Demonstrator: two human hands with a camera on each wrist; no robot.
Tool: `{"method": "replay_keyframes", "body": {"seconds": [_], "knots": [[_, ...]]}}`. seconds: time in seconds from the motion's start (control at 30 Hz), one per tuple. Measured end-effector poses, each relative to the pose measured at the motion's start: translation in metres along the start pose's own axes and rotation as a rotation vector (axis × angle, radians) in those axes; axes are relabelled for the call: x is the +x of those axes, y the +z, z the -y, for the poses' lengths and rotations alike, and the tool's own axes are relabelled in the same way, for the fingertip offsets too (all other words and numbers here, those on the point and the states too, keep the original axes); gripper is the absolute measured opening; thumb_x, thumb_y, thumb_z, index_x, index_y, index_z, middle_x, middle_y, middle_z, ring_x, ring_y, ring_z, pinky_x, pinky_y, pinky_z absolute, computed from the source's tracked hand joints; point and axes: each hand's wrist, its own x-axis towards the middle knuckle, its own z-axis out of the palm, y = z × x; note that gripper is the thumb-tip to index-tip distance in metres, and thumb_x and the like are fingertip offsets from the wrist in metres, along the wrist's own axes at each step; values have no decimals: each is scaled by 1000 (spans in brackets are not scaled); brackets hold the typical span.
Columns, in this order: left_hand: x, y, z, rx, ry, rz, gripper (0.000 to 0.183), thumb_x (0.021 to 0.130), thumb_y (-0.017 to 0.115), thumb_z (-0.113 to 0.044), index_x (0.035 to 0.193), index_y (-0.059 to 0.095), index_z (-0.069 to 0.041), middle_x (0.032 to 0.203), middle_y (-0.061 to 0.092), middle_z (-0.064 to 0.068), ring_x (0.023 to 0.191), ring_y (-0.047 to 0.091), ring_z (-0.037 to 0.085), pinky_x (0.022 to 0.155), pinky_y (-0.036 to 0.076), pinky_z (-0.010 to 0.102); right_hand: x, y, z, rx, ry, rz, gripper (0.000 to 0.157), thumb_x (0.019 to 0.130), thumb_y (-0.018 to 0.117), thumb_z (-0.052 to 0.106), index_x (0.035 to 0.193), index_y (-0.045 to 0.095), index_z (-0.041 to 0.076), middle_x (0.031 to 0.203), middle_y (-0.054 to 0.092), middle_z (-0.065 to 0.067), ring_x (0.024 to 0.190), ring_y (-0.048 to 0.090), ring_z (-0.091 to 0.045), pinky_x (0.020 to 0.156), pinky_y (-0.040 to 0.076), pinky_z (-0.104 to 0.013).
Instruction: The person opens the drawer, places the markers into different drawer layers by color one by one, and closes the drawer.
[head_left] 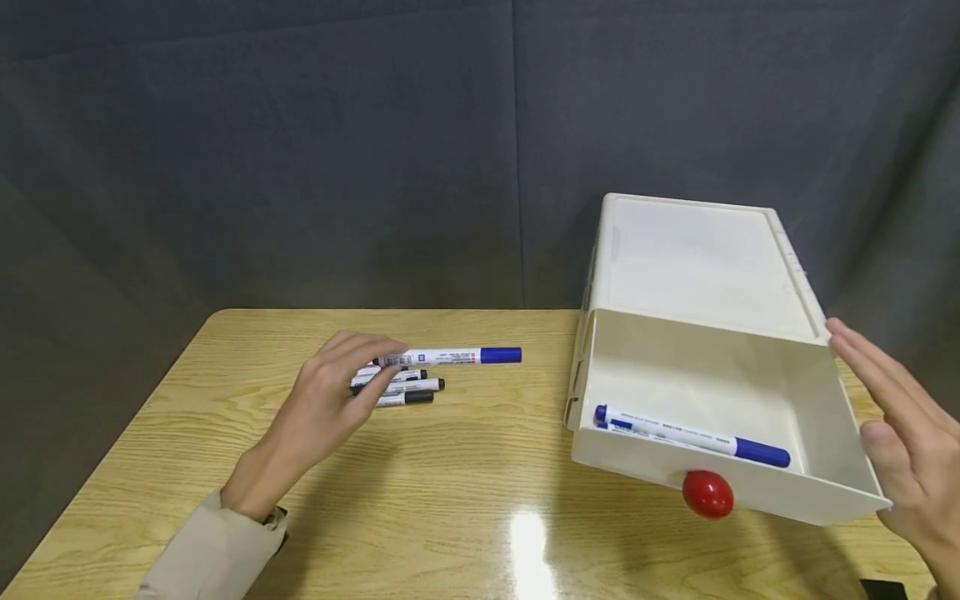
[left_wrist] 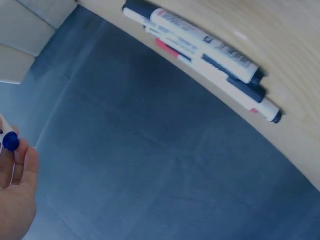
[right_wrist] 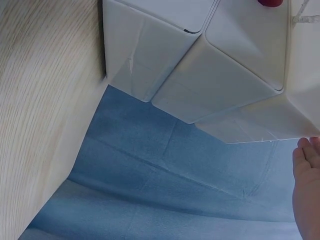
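My left hand point(head_left: 384, 363) pinches one end of a white marker with a blue cap point(head_left: 457, 357), held level just above a small heap of black-capped markers point(head_left: 405, 387) on the wooden table point(head_left: 465, 500). In the left wrist view the held marker's blue end point(left_wrist: 9, 141) shows against my fingers point(left_wrist: 17, 195), and the heap of markers point(left_wrist: 210, 55) lies on the table beyond. A white drawer unit point(head_left: 697, 258) stands at the right, its drawer point(head_left: 825, 417) with a red knob point(head_left: 707, 493) pulled out. Another blue-capped marker point(head_left: 690, 435) lies inside. My right hand point(head_left: 885, 417) is flat beside the drawer's right wall.
A dark grey cloth backdrop point(head_left: 375, 150) hangs behind the table. The right wrist view shows the drawer unit point(right_wrist: 200, 75) from the side, the table edge point(right_wrist: 45, 110) and my fingers point(right_wrist: 310, 190). A dark object point(head_left: 881, 590) lies at the table's near right corner.
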Motion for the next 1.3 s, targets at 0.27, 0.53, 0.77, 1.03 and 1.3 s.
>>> {"method": "replay_keyframes", "body": {"seconds": [0.27,0.53,0.77,1.03,1.3], "knots": [[17,-3,-13,-6,65,-30,26,82,77,0,108,74,-5,106,74,8,103,66,21,86,57,35,2,0,2,0,-7,5,42,101,42,13,134,54,-11,149,52,-8,139,47,-8,114,33,-14],[32,-1,-28,-48,120,-64,25,82,78,1,107,74,-3,104,75,7,97,65,19,72,52,28,4,0,4,7,-7,3,42,100,42,10,133,54,-12,148,53,-6,138,48,-6,113,34,-13],[43,2,-40,-98,137,-60,24,81,78,1,105,75,-2,102,76,6,97,64,19,78,55,30,3,-2,-2,45,-26,-8,42,99,44,11,132,54,-14,146,54,-12,137,50,-10,114,34,-15],[53,8,-52,-133,181,-51,25,82,77,1,106,74,-1,102,75,7,98,64,20,76,55,29,-2,-2,-10,71,-31,-17,43,99,46,13,131,55,-14,144,55,-19,137,51,-13,115,35,-17],[63,15,-67,-154,211,-29,22,85,75,-1,108,74,-2,103,75,6,97,64,18,78,55,27,3,0,0,53,-15,-15,42,98,42,8,132,54,-13,146,55,-10,137,50,-9,114,35,-15]]}}
